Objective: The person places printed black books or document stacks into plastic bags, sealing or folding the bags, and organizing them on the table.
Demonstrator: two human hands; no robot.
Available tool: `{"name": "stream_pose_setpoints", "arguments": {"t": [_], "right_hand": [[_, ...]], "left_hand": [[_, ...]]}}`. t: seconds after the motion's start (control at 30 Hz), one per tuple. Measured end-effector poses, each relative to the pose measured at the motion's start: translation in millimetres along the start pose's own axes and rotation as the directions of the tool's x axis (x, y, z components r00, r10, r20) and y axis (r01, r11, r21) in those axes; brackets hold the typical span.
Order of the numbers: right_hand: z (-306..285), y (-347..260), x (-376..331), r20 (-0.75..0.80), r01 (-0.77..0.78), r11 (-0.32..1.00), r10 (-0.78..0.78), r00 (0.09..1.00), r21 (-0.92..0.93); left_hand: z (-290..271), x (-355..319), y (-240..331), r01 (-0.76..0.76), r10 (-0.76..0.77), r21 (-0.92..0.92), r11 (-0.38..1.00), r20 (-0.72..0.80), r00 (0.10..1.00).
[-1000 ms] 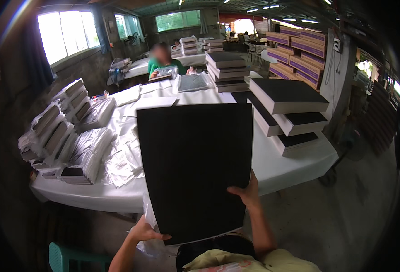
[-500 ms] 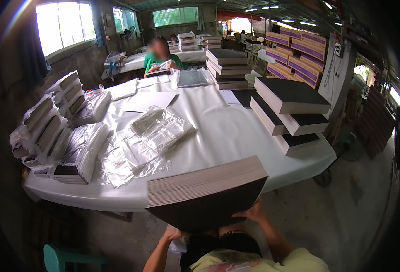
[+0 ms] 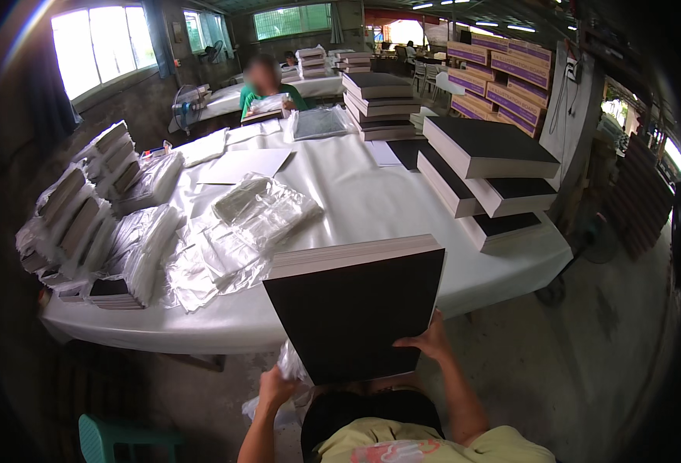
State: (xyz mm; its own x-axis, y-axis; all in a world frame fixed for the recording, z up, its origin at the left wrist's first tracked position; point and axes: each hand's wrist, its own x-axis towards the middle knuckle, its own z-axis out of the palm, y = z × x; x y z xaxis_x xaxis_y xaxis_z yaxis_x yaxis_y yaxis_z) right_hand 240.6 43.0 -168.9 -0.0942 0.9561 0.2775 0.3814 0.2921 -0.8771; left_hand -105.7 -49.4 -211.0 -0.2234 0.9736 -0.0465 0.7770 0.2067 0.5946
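Note:
A thick stack of black-faced boards (image 3: 356,312) with pale layered edges stands tilted upright in front of me, at the table's near edge. My right hand (image 3: 427,339) grips its right side, thumb across the black face and fingers mostly hidden behind. At the lower left corner of the stack, my left hand (image 3: 277,386) is closed on a clear plastic bag (image 3: 292,363). This bag hangs down beside the stack, and part of it is hidden. Flat clear plastic bags (image 3: 267,212) lie in a loose pile on the table, beyond the stack.
Bagged stacks (image 3: 128,255) crowd the left of the white-covered table (image 3: 356,204). Unbagged black-topped stacks (image 3: 491,150) rise on its right. A person in green (image 3: 271,100) works at the far end. A green stool (image 3: 124,436) stands at lower left, cartons (image 3: 502,85) at back right.
The stack has tipped up, so its black face now turns toward me. My left hand has moved left and shows more of the plastic bag. The right hand still grips the side.

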Motion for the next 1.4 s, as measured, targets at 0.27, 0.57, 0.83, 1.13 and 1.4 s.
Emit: {"name": "stream_pose_setpoints", "arguments": {"t": [0.27, 0.57, 0.83, 1.13, 1.4], "right_hand": [[8, 3, -7, -0.086, 0.027, 0.998, -0.031, 0.996, -0.048], [-9, -75, -33, -0.345, -0.014, 0.998, 0.034, 0.938, 0.060], [29, -127, -53, -0.155, 0.126, 0.939, -0.079, 0.985, 0.321], [49, -110, -48, -0.129, -0.080, 0.900, 0.148, 0.980, 0.428], [38, -123, -35, -0.090, 0.097, 0.937, -0.070, 0.993, 0.336]], "left_hand": [[-104, -86, 8, 0.117, -0.374, -0.768, 0.630, -0.168, 0.912], [-51, -59, 148, -0.034, 0.178, -0.930, 0.366, 0.034, 0.983], [-14, -53, 194, 0.194, 0.358, -0.929, 0.314, 0.305, 0.883], [0, -47, 167, 0.420, 0.100, -0.907, 0.034, 0.421, 0.902], [2, -48, 162, 0.274, 0.020, -0.956, 0.101, 0.278, 0.961]]}}
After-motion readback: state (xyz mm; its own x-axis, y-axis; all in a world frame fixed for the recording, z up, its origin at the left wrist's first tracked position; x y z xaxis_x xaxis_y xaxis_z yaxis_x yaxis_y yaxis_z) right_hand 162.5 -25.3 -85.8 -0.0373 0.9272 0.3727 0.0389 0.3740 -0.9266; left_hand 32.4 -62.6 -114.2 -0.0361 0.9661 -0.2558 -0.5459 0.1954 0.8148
